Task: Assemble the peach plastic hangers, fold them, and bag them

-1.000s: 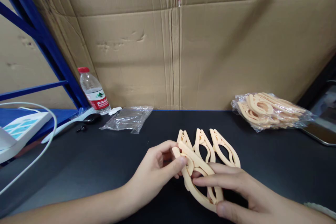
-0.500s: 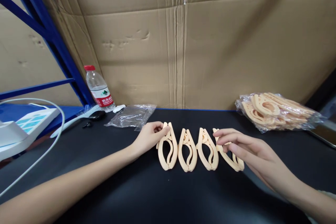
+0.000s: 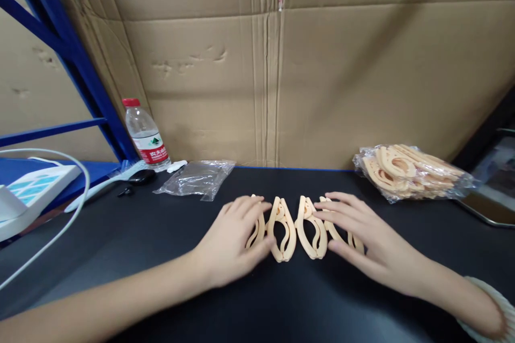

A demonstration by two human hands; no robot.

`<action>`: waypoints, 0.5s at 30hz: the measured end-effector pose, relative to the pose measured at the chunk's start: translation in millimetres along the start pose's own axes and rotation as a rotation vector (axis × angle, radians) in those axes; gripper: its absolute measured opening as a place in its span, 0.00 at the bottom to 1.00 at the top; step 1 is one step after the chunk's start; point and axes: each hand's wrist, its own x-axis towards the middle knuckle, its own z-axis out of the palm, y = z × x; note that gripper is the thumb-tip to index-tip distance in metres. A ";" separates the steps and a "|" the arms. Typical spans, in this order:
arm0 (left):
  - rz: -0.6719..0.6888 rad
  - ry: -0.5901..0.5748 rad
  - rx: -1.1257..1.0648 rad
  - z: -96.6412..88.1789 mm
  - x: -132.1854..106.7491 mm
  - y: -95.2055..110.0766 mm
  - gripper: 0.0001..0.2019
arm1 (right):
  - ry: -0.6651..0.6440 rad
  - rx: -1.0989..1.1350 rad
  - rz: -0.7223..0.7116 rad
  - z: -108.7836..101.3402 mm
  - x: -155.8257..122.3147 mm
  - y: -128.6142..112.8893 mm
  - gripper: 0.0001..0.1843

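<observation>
Several beige folded plastic travel hangers lie in a row on the black tabletop [image 3: 257, 300]. My left hand [image 3: 231, 241] rests over the leftmost hanger [image 3: 260, 228], fingers spread, covering most of it; its thumb reaches the edge of the second hanger [image 3: 292, 233]. A third hanger [image 3: 304, 237] lies to the right, fully in sight but for its right edge near my fingers. My right hand [image 3: 370, 241] is over the rightmost hanger [image 3: 356, 244], fingers stretched out and apart, partly hiding it. Whether the right fingers touch it, I cannot tell.
At the back right lies a clear bag of more hangers [image 3: 414, 171], near a dark flat device [image 3: 491, 209]. An empty plastic bag [image 3: 197, 179] and a red-capped water bottle [image 3: 148, 139] are at the back left. A white cable [image 3: 82, 193] curves on the left; cardboard [image 3: 322, 91] stands behind.
My left hand has gone from pinching the leftmost hanger's top to spreading over that hanger. My right hand's fingers have stretched out further over the rightmost one. The view has shifted slightly.
</observation>
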 end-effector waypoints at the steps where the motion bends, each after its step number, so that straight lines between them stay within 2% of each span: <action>1: 0.020 -0.065 0.015 2.2 -7.8 7.9 0.31 | -0.068 -0.068 -0.001 2.1 -2.5 -2.1 0.26; 3: 0.060 -0.178 0.043 8.4 -20.6 21.1 0.38 | -0.169 -0.124 0.002 7.8 -7.7 -8.0 0.34; 5: 0.047 -0.158 0.099 14.6 -26.0 28.2 0.40 | -0.221 -0.115 -0.003 14.6 -11.2 -12.5 0.38; 7: 0.042 -0.169 0.135 18.0 -21.2 27.8 0.41 | -0.239 -0.107 -0.002 20.8 -10.5 -11.4 0.40; 11: 0.084 -0.312 0.119 17.4 13.8 10.1 0.39 | -0.244 -0.188 0.057 29.0 9.2 14.5 0.42; 15: 0.057 -0.340 0.180 19.0 58.6 -7.8 0.39 | -0.251 -0.273 0.122 30.4 42.7 55.3 0.37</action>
